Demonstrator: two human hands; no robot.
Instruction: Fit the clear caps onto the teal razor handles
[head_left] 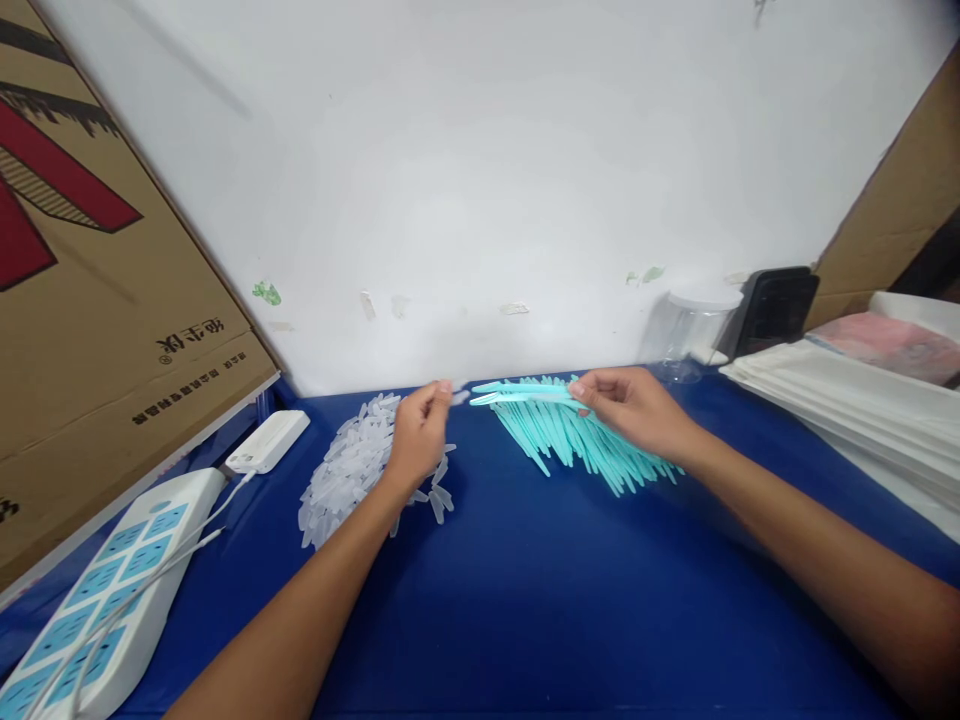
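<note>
My left hand (424, 430) is closed in a pinch on a small translucent plastic cap (460, 397), slightly blurred at the fingertips. Across a narrow gap, my right hand (626, 405) grips slim turquoise eyebrow razors (517, 397), apparently two, with their tips pointing left towards the cap. Whether the cap touches a tip I cannot tell. Under and behind my left wrist lies a heap of similar translucent caps (349, 465), with a few strays at its right side. Below my right hand spreads a pile of turquoise razors (577, 445), partly hidden by the hand.
A blue-covered table (487, 620) meets a white wall (480, 180). On the left are a power strip (112, 590), a white adapter (268, 440) and a large cardboard box (112, 330). A clear lidded jar (694, 335), a black object (776, 305) and stacked white packaging (847, 410) stand right.
</note>
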